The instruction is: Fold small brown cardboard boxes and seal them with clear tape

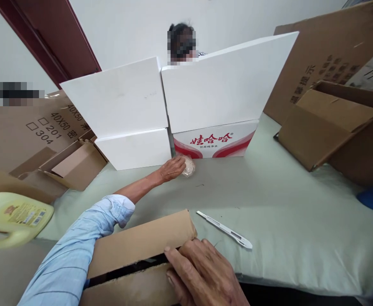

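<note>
My left hand [173, 167] stretches out to the far side of the table, its fingers closed on the edge of a roll of clear tape [189, 167]. The roll lies in front of a white box with red print [216, 140]. Close to me is a cardboard box [142, 236], its two top flaps almost meeting over a dark gap. My right hand [204, 270] grips the right end of this box, thumb and fingers pressing on the flaps. A white utility knife [224, 229] lies on the cloth just right of the box. My left sleeve covers the box's left end.
White panels [122, 104] stand upright across the back. Brown cartons [326, 123] rise on the right, and more cardboard [24, 136] stands on the left. A yellow jug [21, 214] sits at the left edge. Green cloth [288, 216] covers the table. Two other people are partly visible behind.
</note>
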The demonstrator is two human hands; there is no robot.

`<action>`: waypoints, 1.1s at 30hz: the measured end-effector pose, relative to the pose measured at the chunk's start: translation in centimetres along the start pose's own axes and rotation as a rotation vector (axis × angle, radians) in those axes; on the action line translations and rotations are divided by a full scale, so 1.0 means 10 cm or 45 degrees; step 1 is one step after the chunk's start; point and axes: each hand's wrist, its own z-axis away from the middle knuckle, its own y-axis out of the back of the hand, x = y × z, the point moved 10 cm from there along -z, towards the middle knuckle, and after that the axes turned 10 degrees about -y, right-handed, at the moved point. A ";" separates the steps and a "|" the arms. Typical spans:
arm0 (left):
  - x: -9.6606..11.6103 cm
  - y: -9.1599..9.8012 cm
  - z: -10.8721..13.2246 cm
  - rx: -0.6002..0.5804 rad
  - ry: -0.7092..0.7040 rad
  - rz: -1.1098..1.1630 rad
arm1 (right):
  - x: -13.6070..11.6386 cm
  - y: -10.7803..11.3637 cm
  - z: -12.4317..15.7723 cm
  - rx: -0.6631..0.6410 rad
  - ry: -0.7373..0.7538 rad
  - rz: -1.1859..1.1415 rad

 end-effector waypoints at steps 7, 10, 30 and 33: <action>0.08 -0.06 0.10 -0.021 -0.062 0.035 | -0.01 -0.04 0.01 -0.077 -0.011 -0.023; 0.13 -0.04 0.14 -0.032 -0.050 0.070 | -0.01 -0.02 0.02 -0.133 -0.043 -0.020; 0.61 2.41 2.29 0.504 0.343 0.841 | 0.26 0.08 -0.06 -0.067 -0.119 -0.128; 0.98 2.48 2.61 0.478 0.352 0.976 | 0.29 0.07 -0.09 -0.070 -0.139 -0.139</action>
